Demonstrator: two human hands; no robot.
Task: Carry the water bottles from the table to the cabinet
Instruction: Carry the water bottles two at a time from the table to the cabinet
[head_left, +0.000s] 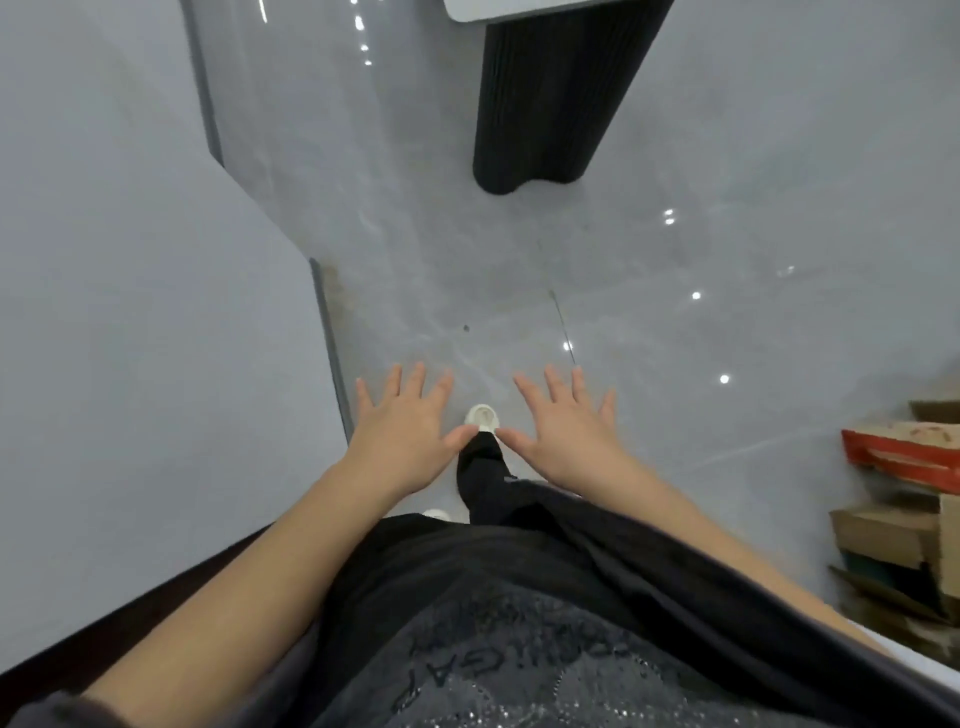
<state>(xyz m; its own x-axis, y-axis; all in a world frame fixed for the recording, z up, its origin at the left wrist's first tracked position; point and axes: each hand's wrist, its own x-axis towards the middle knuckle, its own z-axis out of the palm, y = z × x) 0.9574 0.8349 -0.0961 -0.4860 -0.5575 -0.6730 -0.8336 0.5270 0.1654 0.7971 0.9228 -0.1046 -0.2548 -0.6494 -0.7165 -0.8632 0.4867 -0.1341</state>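
No water bottle is in view. My left hand (402, 423) is held out flat in front of me, palm down, fingers spread, holding nothing. My right hand (561, 421) is beside it, also flat, with fingers spread and nothing in it. Both hover above the glossy grey floor (649, 270). At the top of the view, a white table top edge (498, 10) rests on a dark ribbed base (550, 98). No cabinet can be made out.
A pale grey wall (130, 312) with a grey skirting strip runs along the left. A pile of cardboard boxes (904, 519), one red, lies on the floor at the right. My white shoe (482, 417) shows between the hands.
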